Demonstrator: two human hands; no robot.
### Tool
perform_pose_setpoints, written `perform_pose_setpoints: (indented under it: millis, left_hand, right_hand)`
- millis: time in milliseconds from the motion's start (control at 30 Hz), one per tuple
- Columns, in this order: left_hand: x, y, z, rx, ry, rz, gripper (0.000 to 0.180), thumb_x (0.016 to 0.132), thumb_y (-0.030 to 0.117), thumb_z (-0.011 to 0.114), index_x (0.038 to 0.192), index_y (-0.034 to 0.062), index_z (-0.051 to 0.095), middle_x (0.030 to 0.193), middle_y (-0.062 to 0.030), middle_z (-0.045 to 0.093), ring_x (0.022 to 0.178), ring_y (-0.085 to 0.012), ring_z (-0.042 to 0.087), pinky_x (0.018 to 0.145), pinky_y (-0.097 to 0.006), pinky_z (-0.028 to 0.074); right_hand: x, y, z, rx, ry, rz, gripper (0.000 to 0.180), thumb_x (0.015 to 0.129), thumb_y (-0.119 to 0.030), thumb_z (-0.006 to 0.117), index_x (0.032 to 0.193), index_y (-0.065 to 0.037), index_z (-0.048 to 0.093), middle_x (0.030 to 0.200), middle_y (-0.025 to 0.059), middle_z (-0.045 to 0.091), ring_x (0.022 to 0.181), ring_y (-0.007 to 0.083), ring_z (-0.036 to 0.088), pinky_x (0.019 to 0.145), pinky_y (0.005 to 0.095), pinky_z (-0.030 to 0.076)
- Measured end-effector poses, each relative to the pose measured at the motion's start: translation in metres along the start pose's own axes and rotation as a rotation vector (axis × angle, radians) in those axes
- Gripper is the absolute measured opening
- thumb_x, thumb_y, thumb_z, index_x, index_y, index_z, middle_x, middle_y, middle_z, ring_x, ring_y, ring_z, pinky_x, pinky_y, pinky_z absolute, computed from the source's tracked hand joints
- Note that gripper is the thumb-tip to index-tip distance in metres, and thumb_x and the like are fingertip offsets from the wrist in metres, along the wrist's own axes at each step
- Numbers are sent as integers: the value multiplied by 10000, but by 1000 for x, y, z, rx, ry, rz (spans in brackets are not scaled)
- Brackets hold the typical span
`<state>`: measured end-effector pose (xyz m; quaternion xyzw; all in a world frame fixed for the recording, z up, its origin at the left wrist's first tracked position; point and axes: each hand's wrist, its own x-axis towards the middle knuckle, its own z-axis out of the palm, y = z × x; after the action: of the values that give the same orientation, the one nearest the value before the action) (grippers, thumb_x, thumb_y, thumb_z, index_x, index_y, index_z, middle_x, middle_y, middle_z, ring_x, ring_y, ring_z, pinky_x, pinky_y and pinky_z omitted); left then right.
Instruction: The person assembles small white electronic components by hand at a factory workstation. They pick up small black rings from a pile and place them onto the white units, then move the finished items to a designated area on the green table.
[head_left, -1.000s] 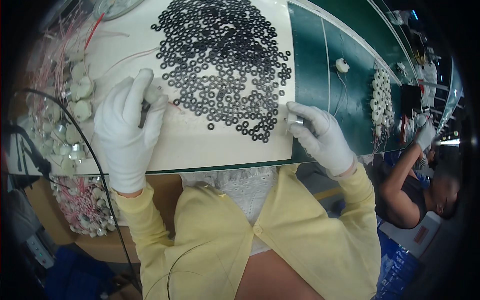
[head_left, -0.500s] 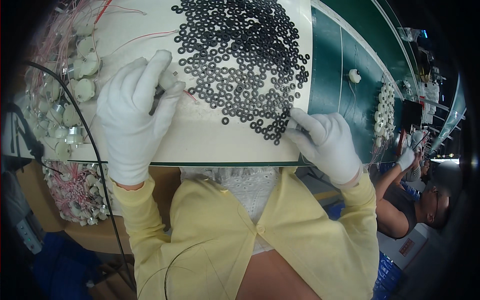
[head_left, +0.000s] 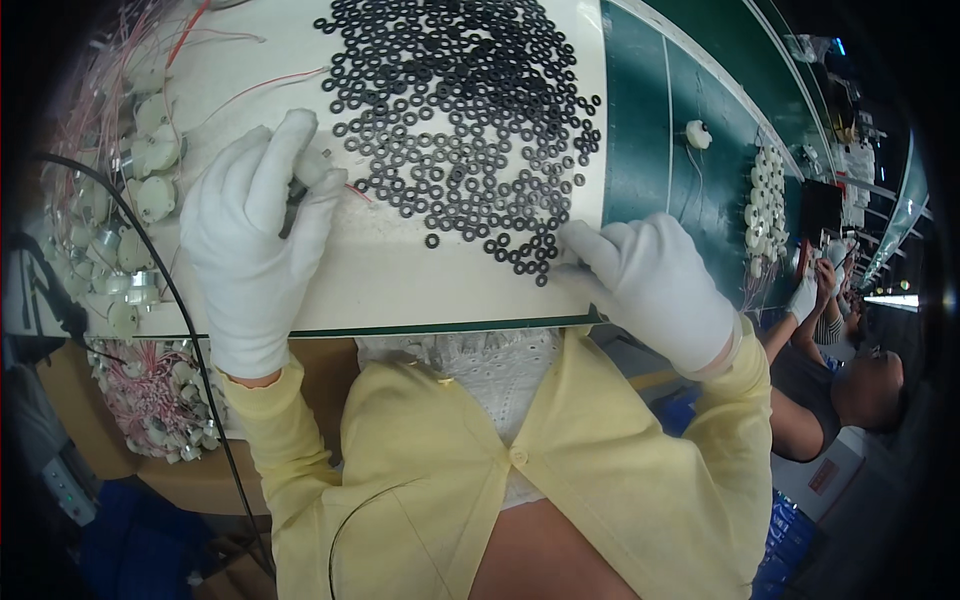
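Note:
My left hand [head_left: 245, 245], in a white glove, is closed around a small round motor [head_left: 314, 168] over the white board. Fingers cover most of it; a short metal shaft and a thin red wire show past them. A spread heap of black rubber rings [head_left: 470, 150] lies to its right. At the heap's near right corner is my right hand [head_left: 650, 280], also gloved, with thumb and forefinger drawn together beside several loose rings. Whatever is between those fingertips cannot be made out.
More wired motors [head_left: 150, 200] crowd the left side, with others in a cardboard box [head_left: 60, 385] below. A black cable [head_left: 150, 235] crosses there. On the green mat [head_left: 640, 120] are a single motor [head_left: 697, 135] and a motor row [head_left: 766, 210]. A co-worker [head_left: 810, 400] sits at right.
The whole view has shifted, so the board and rings appear further left. My left hand still holds the motor. My right fingers stay by the heap's corner, the hand turned slightly.

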<state>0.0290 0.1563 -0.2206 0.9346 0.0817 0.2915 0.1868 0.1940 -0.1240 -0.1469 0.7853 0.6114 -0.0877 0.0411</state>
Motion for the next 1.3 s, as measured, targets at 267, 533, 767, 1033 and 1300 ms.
perform_pose_setpoints:
  millis: [267,533,767,1033,1300]
  left_hand:
    - [0,0,4,51,75,56,486,808,117,801,1267,73,647,865,-24,659,865,-292,653,822,-416,532]
    - [1,5,0,42,31,13,473,810,113,794,1258,75,644,870,-31,659,896,-305,651,910,-443,544]
    - [-1,7,0,183,-50,24,498,813,54,792,1290,59,651,1044,-110,682,1049,-329,658,970,-461,513]
    - [-4,10,-7,252,220,54,561,747,120,823,1272,68,632,1098,-62,693,1123,-359,646,916,-455,507]
    - [0,76,-22,-421,249,201,355,752,37,757,1101,62,697,867,-25,666,802,-188,653,643,-334,498]
  right_hand:
    - [-5,13,3,642,103,434,161,922,-86,687,1073,-30,694,875,131,736,763,301,720,688,367,558]
    - [-42,49,28,184,370,461,243,896,-54,721,1137,-41,695,912,120,738,766,275,693,713,371,541]
    - [-34,37,30,-117,442,296,340,797,-131,826,1106,-177,694,834,-6,638,719,231,604,728,382,447]
    - [-34,53,1,-273,516,541,306,880,-49,708,1178,-116,718,1015,108,699,877,332,667,749,412,524]
    - [26,-51,1,639,457,-109,726,818,-121,678,1459,108,426,1162,297,648,943,357,672,806,441,533]
